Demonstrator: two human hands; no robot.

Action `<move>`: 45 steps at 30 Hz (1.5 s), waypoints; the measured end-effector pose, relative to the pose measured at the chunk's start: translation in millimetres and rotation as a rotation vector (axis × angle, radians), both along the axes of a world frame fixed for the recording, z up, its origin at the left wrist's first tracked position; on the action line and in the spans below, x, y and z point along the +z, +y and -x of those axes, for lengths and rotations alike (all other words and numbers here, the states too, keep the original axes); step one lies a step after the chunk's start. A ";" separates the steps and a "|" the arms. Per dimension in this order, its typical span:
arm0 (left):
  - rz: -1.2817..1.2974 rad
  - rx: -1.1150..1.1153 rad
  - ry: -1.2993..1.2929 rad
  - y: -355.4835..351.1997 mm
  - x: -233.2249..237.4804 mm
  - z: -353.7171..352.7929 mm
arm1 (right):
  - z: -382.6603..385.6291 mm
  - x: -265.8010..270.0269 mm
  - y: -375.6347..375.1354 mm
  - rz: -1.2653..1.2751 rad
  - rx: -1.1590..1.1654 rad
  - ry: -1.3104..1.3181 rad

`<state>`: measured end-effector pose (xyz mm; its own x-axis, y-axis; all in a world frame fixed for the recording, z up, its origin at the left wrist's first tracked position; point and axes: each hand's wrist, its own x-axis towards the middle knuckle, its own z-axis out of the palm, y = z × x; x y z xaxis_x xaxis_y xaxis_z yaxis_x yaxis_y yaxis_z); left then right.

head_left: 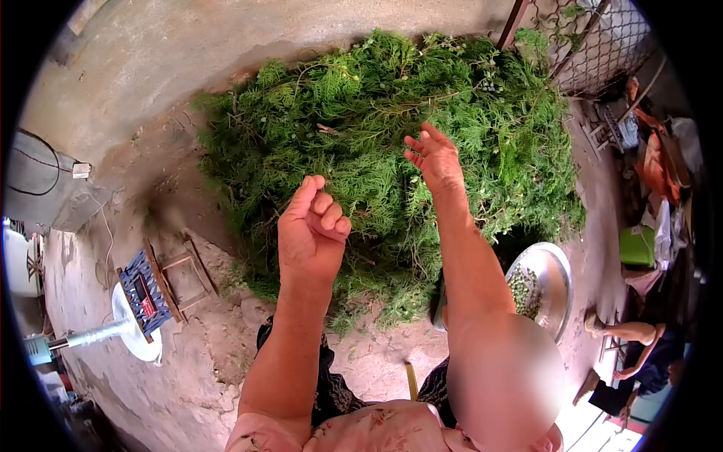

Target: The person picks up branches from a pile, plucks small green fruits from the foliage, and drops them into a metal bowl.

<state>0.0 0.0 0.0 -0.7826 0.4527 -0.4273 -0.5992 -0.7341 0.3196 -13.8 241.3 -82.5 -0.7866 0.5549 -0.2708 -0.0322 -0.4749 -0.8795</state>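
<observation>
A large heap of cut green conifer branches (354,113) with feathery sprays lies on the floor in front of me. My left hand (312,230) is raised over the near left part of the heap, palm up. Its fingers are curled in toward the thumb, and whatever they may hold is too small or hidden to make out. Farther out and to the right, my right hand (435,160) hovers above the branches. Its fingers are apart, with nothing visible between them. Beside my right forearm stands a wide metal basin (559,290) with small green cones or berries (525,292) in it.
On the left are a small stool (139,275) with a dark red device on its woven seat and a white round fan base (124,320). Another person (640,333) sits at the far right. Bags and cloths (655,162) pile up near the mesh gate (595,49).
</observation>
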 end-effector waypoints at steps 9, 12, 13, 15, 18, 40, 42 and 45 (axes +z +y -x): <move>-0.032 0.010 -0.001 -6.9 2.0 3.1 | -95.2 -15.0 -65.9 -0.113 -0.025 -0.182; -0.028 0.005 -0.025 -7.0 1.4 1.7 | -89.6 -14.9 -44.9 -0.226 -0.039 -0.216; -0.018 0.004 -0.019 -7.1 1.1 1.0 | -79.0 -4.9 -36.2 -0.366 -0.057 -0.208; -0.014 0.006 -0.009 -5.8 0.8 0.9 | -50.5 21.6 -20.8 -0.395 -0.121 -0.189; 0.003 0.020 -0.018 -4.2 1.5 3.5 | -11.3 31.5 8.8 -0.074 -0.204 -0.040; 0.047 0.034 -0.060 -5.6 8.5 4.9 | 10.8 8.2 10.0 -0.041 -0.049 -0.083; 0.044 0.035 -0.064 -5.6 8.9 6.1 | 7.1 3.4 5.2 -0.055 -0.063 -0.080; 0.036 0.030 -0.060 -6.1 7.4 5.4 | -1.7 1.4 3.7 -0.143 -0.093 -0.118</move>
